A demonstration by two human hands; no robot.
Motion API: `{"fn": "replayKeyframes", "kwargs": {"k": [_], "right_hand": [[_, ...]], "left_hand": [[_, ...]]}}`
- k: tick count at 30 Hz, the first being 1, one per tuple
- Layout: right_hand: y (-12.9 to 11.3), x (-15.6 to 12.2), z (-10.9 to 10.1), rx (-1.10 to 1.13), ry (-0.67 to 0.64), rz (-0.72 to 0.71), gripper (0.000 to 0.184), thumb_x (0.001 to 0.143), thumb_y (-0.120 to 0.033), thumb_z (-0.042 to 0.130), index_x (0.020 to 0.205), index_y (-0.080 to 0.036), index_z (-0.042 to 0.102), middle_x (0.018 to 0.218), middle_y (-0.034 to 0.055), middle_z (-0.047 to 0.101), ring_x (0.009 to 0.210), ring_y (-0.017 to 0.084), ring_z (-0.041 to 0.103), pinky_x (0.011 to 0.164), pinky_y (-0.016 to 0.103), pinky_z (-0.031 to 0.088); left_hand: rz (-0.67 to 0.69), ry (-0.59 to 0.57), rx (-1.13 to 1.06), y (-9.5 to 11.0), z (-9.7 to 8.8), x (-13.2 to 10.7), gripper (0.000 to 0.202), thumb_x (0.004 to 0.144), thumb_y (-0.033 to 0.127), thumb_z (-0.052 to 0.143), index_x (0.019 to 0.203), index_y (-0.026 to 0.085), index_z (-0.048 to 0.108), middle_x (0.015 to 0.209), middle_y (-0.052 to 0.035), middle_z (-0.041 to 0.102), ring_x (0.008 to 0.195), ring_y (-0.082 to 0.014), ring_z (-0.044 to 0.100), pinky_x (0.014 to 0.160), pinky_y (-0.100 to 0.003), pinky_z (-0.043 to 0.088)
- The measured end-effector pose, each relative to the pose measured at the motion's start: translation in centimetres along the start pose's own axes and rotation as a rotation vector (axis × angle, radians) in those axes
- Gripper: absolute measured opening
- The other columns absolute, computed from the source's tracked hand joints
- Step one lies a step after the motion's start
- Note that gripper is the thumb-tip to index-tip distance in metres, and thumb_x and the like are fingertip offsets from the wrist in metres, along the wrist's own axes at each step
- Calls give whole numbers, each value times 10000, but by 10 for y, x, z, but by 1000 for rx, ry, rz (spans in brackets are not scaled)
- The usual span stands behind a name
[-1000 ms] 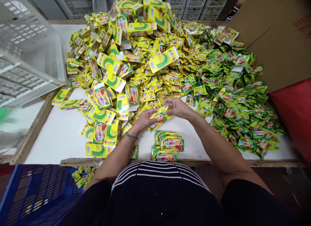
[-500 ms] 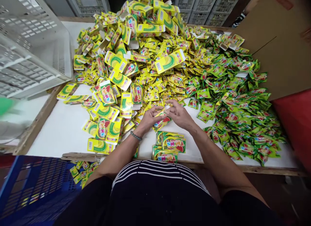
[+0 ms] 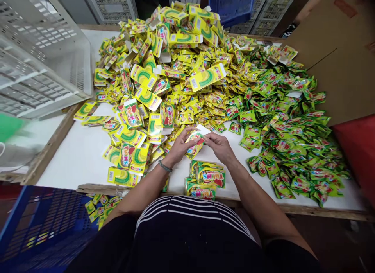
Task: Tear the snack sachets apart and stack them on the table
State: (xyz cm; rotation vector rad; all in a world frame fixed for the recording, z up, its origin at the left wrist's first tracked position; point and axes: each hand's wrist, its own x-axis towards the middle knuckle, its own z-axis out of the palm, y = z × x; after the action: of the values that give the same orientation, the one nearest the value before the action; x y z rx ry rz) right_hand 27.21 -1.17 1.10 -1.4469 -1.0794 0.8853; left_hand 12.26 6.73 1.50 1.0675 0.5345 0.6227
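Between my two hands is a small yellow and green candy box (image 3: 194, 146), tilted, with a white end flap standing out at its far end. My left hand (image 3: 182, 144) wraps the box from the left, thumb across its face. At the box's right edge, the fingers of my right hand (image 3: 217, 143) are pinched near the flap. Just below lie small stacks of matching boxes (image 3: 211, 176) by the table's front edge. Yellow sachets (image 3: 202, 116) lie beyond my hands, and green sachets (image 3: 249, 132) are to the right.
Flattened and open yellow boxes (image 3: 129, 155) are heaped on the left of the white table (image 3: 79, 155). A white crate (image 3: 84, 69) stands at far left, a blue basket (image 3: 64, 210) below the edge. Cardboard (image 3: 336, 77) walls the right side. A blue crate (image 3: 230, 9) is behind.
My right fingers have moved from over the box's end to its right edge, baring the white flap. A blue crate has appeared behind the table. The view has shifted slightly.
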Motion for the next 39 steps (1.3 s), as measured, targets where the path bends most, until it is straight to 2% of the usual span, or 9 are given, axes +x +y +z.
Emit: {"fn": "replayKeyframes", "kwargs": {"k": [5, 8, 11, 15, 24, 28, 32, 35, 39], "right_hand": [[-16, 5, -5, 85, -29, 61, 476, 757, -514, 688, 1154, -256, 647, 927, 35, 740, 820, 215, 682, 782, 380, 556], [-21, 5, -6, -37, -42, 8, 314, 797, -476, 653, 988, -243, 743, 984, 38, 750, 939, 232, 677, 871, 387, 527], [-21, 5, -4, -14, -7, 6, 261, 793, -467, 657, 830, -232, 767, 873, 29, 759, 865, 214, 676, 821, 364, 527], [-20, 6, 0, -12, 45, 80, 254, 717, -457, 729, 811, -224, 767, 760, 16, 745, 677, 166, 642, 668, 314, 510], [-9, 13, -12, 175, 28, 224, 315, 600, -497, 807, 740, -217, 767, 712, 31, 739, 656, 179, 648, 689, 348, 532], [-11, 3, -7, 120, 24, 161, 301, 694, -517, 742, 763, -226, 774, 791, 29, 751, 799, 213, 672, 797, 386, 530], [-19, -18, 7, -88, 105, -57, 274, 848, -463, 611, 957, -272, 774, 1038, 36, 744, 1016, 222, 640, 953, 413, 480], [-25, -26, 10, -203, 113, -180, 291, 869, -428, 600, 1081, -287, 741, 1105, 50, 727, 1052, 221, 615, 987, 422, 459], [-24, -24, -10, -111, 11, -104, 325, 900, -494, 527, 957, -283, 767, 1017, 35, 746, 997, 213, 642, 904, 400, 500]], "left_hand": [[-34, 15, 0, 4, 1, -1, 547, 697, 356, 786, 1145, 219, 503, 876, -3, 679, 722, -131, 645, 687, -241, 490], [-58, 82, -32, 6, 2, -2, 634, 650, 350, 813, 1142, 221, 435, 780, 27, 672, 612, -119, 633, 599, -224, 478], [-64, 106, -11, 5, 3, -3, 610, 622, 339, 829, 1078, 208, 445, 709, 51, 655, 549, -95, 607, 550, -195, 454], [-63, 133, 11, 4, 4, -2, 620, 595, 348, 844, 1062, 201, 464, 683, 53, 663, 540, -95, 612, 538, -190, 452], [-94, 59, -8, 9, 5, -2, 601, 586, 360, 856, 1034, 187, 493, 676, 44, 684, 546, -94, 614, 556, -200, 461], [-79, 75, -33, 11, 5, -4, 582, 604, 410, 841, 1020, 185, 501, 627, 63, 648, 517, -77, 574, 530, -188, 412], [-72, 106, -53, 10, 4, -4, 551, 608, 414, 840, 996, 178, 526, 599, 63, 618, 500, -76, 540, 521, -199, 387], [-75, 98, -45, 9, 3, -4, 523, 628, 403, 830, 1003, 175, 545, 602, 61, 605, 525, -79, 544, 538, -199, 389], [-72, 30, 60, 19, 10, -11, 516, 699, 424, 782, 1075, 182, 525, 591, 66, 602, 488, -69, 516, 511, -188, 359]]}}
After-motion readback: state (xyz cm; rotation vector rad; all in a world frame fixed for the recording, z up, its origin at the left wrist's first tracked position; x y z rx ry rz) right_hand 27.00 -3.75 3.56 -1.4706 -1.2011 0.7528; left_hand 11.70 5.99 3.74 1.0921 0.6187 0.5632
